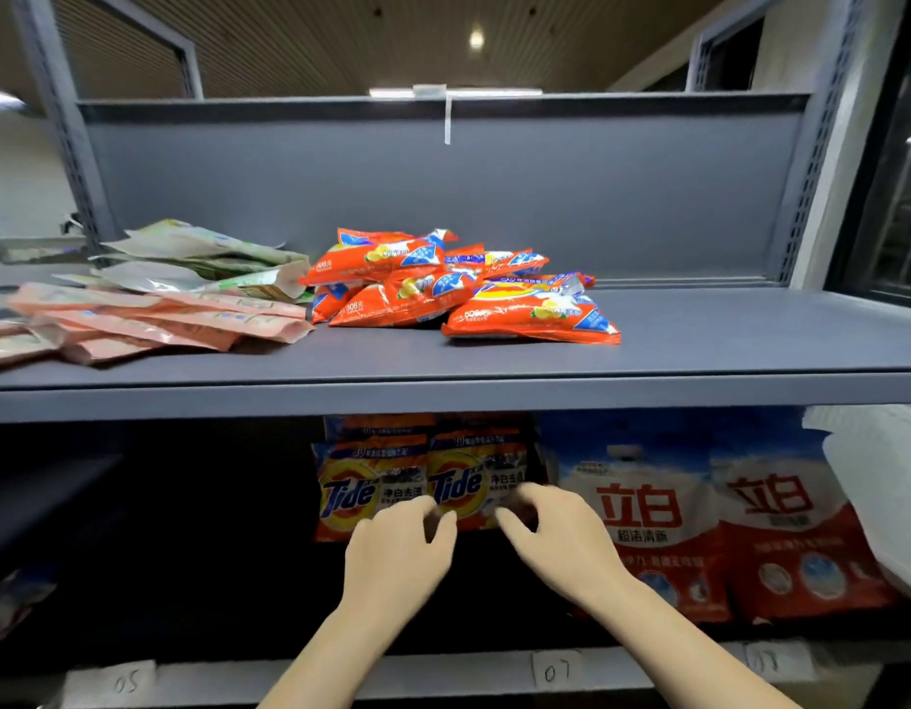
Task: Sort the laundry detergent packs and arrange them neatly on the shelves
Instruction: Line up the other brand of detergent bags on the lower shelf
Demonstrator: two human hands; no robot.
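Your left hand [399,547] and right hand [560,534] reached into the lower shelf [443,675], both at about 6 o'clock in the view. The left hand's fingers curled against the lower edge of the right Tide pack [468,478], and the right hand's fingers touched that pack's right side; I could not tell whether either hand truly gripped it. A second Tide pack [363,483] stood upright just beside it at 9 o'clock, with more packs behind. At 3 o'clock from your hands stood two big red-and-blue bags [647,509], upright and touching each other.

On the upper shelf [698,350], an untidy heap of orange packs [443,289] lay near the centre. At its 9 o'clock, pink pouches [151,319] lay flat and overlapping, with pale green pouches [197,258] stacked behind them, touching the orange heap. Paper labels [553,670] reading 05 and 07 sat on the lower shelf's front edge.
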